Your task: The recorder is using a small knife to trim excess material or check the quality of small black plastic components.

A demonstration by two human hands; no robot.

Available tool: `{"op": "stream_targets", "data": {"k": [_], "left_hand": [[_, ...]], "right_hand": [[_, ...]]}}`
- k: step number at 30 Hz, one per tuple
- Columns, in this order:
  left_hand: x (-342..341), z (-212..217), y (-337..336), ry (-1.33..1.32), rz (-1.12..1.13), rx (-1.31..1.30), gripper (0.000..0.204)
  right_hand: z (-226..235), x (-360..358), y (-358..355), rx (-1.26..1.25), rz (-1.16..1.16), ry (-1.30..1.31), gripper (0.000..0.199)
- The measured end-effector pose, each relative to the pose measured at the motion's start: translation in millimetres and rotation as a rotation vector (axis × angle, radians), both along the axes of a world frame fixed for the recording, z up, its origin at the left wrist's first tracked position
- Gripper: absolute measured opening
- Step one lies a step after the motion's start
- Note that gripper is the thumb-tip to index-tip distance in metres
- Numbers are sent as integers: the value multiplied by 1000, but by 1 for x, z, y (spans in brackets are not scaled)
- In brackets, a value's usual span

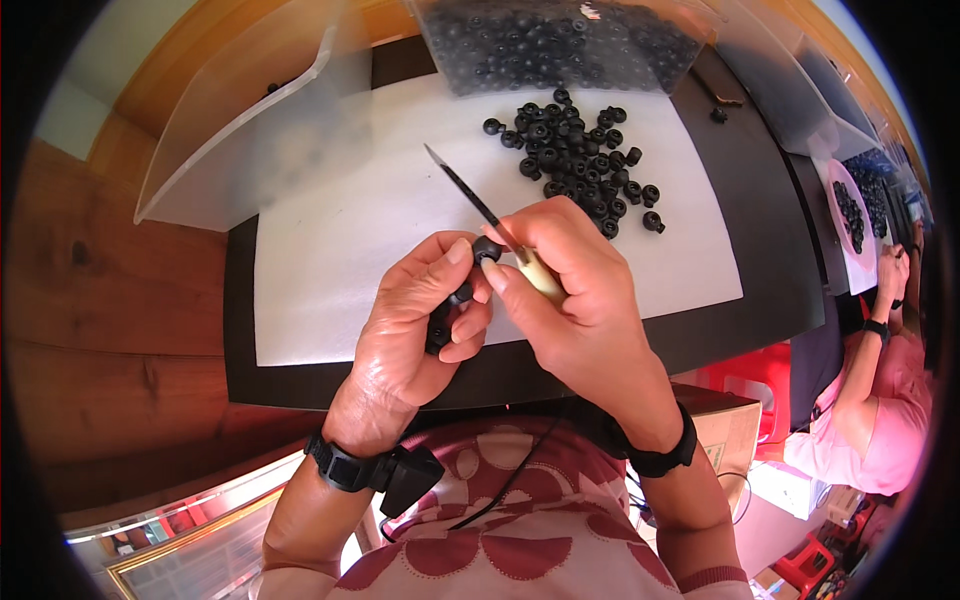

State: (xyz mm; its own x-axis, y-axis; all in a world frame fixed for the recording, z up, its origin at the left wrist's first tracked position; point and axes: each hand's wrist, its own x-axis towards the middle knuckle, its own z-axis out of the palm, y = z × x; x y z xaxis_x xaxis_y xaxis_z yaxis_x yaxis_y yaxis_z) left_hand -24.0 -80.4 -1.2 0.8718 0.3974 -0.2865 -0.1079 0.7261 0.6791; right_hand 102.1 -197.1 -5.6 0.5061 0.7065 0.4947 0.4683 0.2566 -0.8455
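Between the fingertips of my left hand (408,310) is a small round black part (487,250), like a knob with a short neck. More black parts (440,325) of this kind sit in the same palm, partly hidden by the curled fingers. My right hand (580,290) is closed around the pale handle (541,277) of a knife, whose narrow dark blade (462,187) points up and left, away from me. The right thumb and fingertip also touch the round part. A loose pile of such black parts (570,150) lies beyond my hands, to the right.
A white sheet (330,290) covers much of the dark table (770,290). At the back stands a clear bin (560,50) full of black parts; another translucent bin (240,130) stands left. To the right, a person in pink (870,400) works near a pink tray (838,190). A red stool (755,385) is below.
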Motion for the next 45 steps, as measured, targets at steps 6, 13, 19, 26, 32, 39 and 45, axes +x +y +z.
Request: {"op": "stream_targets", "data": {"k": [6,13,19,26,32,39,45], "left_hand": [[-6,-4,4,-32,-90,-40,27],[-3,10,2,61,-80,-52,29],[-7,0,4,49,-21,-176,29],[-4,2,8,93,-46,8,26],[-7,-7,16,-9,-129,-57,28],[-3,-2,17,-32,-217,-50,34],[-2,-6,18,-57,-249,-53,36]], "right_hand": [[2,4,-4,-32,31,-73,17],[1,3,-1,-82,15,-96,17],[0,2,0,-114,-15,-95,17],[4,3,-1,-142,16,-174,18],[3,3,-2,-133,96,-72,19],[7,1,3,-54,266,572,12],[14,4,0,-113,239,502,13]]}}
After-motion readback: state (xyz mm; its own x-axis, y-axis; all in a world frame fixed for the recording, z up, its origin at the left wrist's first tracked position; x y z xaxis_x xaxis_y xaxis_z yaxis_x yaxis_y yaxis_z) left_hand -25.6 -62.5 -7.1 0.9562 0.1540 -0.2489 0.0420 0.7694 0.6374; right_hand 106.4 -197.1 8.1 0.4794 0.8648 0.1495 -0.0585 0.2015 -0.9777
